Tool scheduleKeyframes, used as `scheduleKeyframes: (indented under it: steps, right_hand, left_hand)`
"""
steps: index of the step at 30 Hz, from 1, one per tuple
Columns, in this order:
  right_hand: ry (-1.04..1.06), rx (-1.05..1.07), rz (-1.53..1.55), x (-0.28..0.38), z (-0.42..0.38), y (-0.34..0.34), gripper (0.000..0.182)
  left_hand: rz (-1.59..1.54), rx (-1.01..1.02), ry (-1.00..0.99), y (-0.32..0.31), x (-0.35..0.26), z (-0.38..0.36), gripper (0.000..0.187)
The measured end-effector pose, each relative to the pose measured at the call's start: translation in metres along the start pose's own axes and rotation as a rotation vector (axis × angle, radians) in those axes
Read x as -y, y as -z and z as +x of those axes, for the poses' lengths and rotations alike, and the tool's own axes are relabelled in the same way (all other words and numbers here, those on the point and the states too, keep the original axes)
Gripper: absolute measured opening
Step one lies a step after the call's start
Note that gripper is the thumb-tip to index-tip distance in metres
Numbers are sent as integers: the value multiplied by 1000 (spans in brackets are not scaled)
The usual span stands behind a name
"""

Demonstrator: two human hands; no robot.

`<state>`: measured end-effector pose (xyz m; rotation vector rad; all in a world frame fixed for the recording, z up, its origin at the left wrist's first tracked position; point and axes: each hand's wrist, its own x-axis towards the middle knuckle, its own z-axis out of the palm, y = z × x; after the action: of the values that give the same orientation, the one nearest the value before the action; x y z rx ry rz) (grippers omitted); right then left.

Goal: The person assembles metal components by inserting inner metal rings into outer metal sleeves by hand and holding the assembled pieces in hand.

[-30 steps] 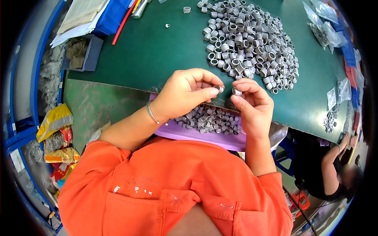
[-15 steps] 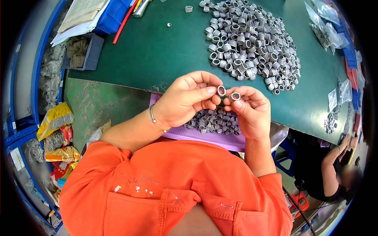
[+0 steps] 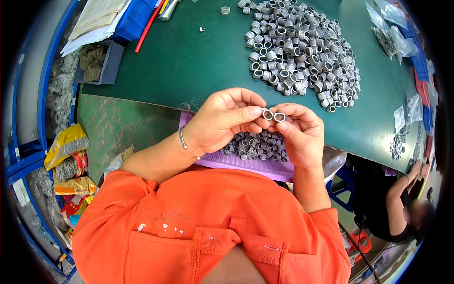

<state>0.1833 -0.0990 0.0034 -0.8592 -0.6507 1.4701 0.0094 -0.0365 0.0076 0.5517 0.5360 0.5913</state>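
Note:
My left hand pinches a small grey metal ring between thumb and fingertips. A second metal ring is gripped the same way by my right hand. The two rings are side by side with their openings facing me, edges touching or nearly so. Below my hands, a purple basket holds a heap of similar grey rings, partly hidden by my fingers. Beyond them on the green table lies a large pile of metal rings.
The green table bears a blue bin, a red stick and a grey box with cloth. Plastic bags lie at its right. Blue shelving stands left. At lower right sits another person.
The two rings have come together from slightly apart. The ring in my right hand has shifted a little left, and the left one has turned to face me more.

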Motion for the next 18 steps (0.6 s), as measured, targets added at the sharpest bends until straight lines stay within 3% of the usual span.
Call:
scheduleKeyframes:
  steps: [9, 15, 17, 18]
  right_hand:
    - [31, 21, -19, -2, 0, 2, 22]
    - [191, 61, -203, 4, -4, -1, 22]
    - [294, 194, -658, 14, -6, 2, 22]
    - [279, 179, -697, 18, -6, 1, 25]
  left_hand:
    - [-16, -9, -3, 1, -1, 0, 13]
    - [41, -47, -6, -1, 0, -1, 14]
    - [89, -54, -20, -1, -2, -2, 15]
    - [88, -76, -26, -2, -4, -2, 15]
